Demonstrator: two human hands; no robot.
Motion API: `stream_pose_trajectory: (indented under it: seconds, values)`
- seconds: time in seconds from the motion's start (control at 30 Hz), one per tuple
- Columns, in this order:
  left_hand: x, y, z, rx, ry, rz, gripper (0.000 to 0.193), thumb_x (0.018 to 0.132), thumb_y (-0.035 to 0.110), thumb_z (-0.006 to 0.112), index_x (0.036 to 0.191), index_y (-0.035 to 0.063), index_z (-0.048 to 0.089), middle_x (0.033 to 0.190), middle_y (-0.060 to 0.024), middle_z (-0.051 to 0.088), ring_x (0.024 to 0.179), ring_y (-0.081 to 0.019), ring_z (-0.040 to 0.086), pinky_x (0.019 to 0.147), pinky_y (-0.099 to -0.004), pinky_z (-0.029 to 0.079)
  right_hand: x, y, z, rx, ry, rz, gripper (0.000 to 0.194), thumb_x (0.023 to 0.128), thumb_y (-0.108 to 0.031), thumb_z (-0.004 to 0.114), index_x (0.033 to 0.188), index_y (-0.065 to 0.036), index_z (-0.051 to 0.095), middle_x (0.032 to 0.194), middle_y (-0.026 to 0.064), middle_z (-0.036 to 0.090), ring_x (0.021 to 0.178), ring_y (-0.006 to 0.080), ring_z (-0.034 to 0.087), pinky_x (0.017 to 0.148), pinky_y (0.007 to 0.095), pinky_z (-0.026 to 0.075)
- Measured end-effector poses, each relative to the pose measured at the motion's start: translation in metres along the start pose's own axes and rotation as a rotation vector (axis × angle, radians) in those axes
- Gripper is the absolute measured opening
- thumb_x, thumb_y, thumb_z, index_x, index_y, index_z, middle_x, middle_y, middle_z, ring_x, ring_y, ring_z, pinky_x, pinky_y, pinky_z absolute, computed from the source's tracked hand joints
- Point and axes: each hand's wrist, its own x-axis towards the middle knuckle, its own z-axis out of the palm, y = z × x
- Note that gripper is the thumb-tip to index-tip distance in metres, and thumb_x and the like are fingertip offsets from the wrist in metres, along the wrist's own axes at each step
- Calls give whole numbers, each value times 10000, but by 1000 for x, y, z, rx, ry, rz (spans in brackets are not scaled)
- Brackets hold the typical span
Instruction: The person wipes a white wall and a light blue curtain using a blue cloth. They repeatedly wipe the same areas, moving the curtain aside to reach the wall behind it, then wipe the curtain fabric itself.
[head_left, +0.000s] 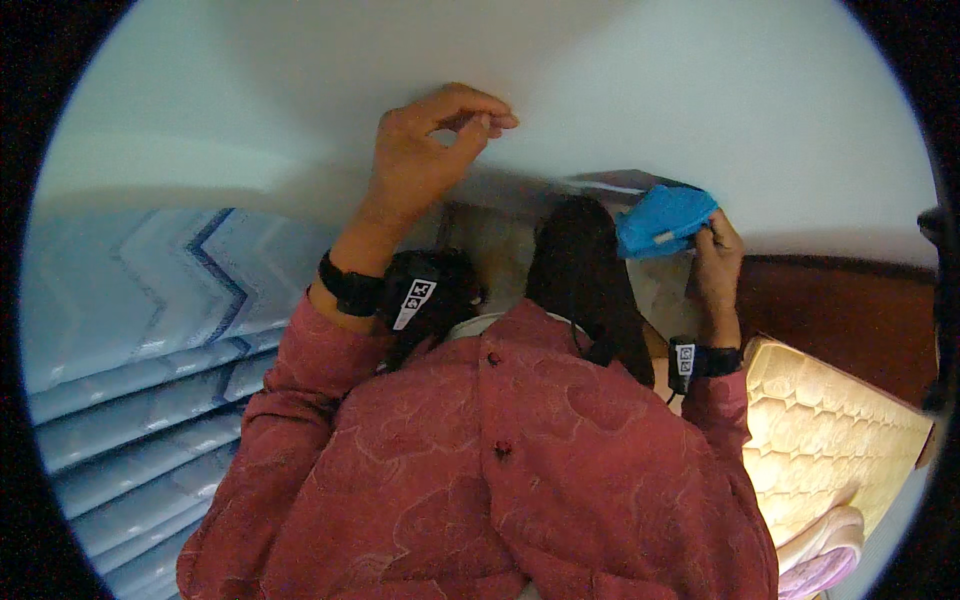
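My left hand (442, 139) is raised in front of a pale wall, its thumb and fingertips brought together. Nothing shows between them. Lower and to the right, my right hand (718, 236) grips a folded blue cloth (664, 217) by its right end. A small pale tag shows on the cloth. Just behind the cloth is a dark, flat-edged thing (637, 180), too blurred to name. Both wrists wear black straps with small boxes bearing printed codes.
A blue zigzag-patterned curtain (150, 277) hangs on the left. At right are a brown wooden panel (840, 315), a yellow quilted mattress (832, 427) and a pink-and-cream folded cloth (825, 547). Long dark hair (577, 277) hangs between my arms. The pale wall (675, 97) stands ahead.
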Motion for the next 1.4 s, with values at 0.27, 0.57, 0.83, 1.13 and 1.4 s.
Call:
stream_pose_trajectory:
  seconds: [0.27,0.57,0.83,1.13,1.4]
  values:
    - [8,12,15,96,9,-60,146,890,5,550,951,13,682,946,-73,707,880,-149,675,828,-276,534,-22,162,-49,-816,-324,539,302,898,-187,573,1161,-57,643,1155,124,661,995,317,639,840,420,514]
    - [-1,-1,18,46,-166,-208,154,941,126,592,1056,63,674,1061,-50,687,949,-153,642,873,-311,501,25,126,14,-881,-439,280,528,853,-472,608,1181,-60,640,1041,231,661,982,406,609,828,438,482]
    - [-54,3,-56,337,-107,-92,188,919,130,614,1083,61,675,1035,-61,693,938,-172,649,868,-305,501,-19,58,-86,-816,-177,99,322,863,-203,653,1126,-17,637,1080,214,649,975,340,627,817,434,492]
    - [-103,-19,-145,635,558,-147,268,865,66,603,1132,80,625,1004,-112,672,922,-253,650,839,-353,503,16,-71,0,-865,-94,297,282,911,-234,607,987,34,645,924,192,673,853,279,626,779,364,481]
    - [-134,-28,-154,610,787,-159,283,842,45,623,1124,69,620,1052,-133,651,970,-285,627,869,-367,490,101,-216,-20,-81,123,-239,235,958,-147,540,1132,-3,604,1068,130,615,938,219,555,897,359,449]
